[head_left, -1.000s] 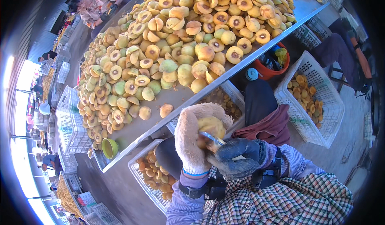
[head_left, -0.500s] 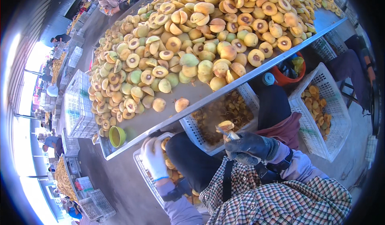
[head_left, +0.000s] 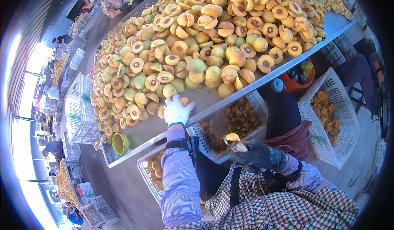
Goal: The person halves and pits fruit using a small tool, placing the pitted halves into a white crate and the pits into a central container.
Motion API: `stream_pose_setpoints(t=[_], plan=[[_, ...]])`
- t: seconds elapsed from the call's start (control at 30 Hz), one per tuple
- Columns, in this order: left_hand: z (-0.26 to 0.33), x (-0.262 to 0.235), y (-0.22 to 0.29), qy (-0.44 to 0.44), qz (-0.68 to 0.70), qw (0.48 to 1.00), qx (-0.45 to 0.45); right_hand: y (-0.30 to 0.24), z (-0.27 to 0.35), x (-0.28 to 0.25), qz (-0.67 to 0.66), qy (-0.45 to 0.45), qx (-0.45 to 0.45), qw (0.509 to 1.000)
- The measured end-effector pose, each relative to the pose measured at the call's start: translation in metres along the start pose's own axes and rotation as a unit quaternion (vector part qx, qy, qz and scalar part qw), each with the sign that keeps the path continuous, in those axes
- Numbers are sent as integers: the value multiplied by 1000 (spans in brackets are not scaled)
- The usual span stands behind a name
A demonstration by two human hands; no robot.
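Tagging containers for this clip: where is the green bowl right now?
In the head view, the green bowl sits at the left, on the metal table near its corner, just below the heaped fruit halves and right of the white crate.

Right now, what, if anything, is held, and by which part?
The dark-gloved right hand grips a metal tool by its pale handle. Whether the white-gloved left hand grips the yellowish fruit half is unclear.

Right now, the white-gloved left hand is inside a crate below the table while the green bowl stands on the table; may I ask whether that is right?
Not quite: the head view shows the white-gloved left hand on the table, among fruit. The green bowl does stand on the table.
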State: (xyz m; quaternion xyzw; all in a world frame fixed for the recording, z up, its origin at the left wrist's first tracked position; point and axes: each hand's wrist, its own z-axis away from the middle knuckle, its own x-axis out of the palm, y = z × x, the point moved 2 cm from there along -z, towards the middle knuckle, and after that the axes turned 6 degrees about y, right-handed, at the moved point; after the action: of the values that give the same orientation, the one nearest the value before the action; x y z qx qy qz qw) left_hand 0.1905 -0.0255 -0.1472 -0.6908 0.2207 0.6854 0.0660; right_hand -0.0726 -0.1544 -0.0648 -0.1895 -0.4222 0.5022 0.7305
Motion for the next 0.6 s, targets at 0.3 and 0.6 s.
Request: stream_pose_setpoints(t=[0.3, 0.6], plan=[[71, -64, 56, -138, 801, 579, -70, 5, -4, -5, 101, 45, -120, 987], [124, -94, 115, 15, 602, 798, -14, -2, 3, -8, 394, 206, -369, 816]])
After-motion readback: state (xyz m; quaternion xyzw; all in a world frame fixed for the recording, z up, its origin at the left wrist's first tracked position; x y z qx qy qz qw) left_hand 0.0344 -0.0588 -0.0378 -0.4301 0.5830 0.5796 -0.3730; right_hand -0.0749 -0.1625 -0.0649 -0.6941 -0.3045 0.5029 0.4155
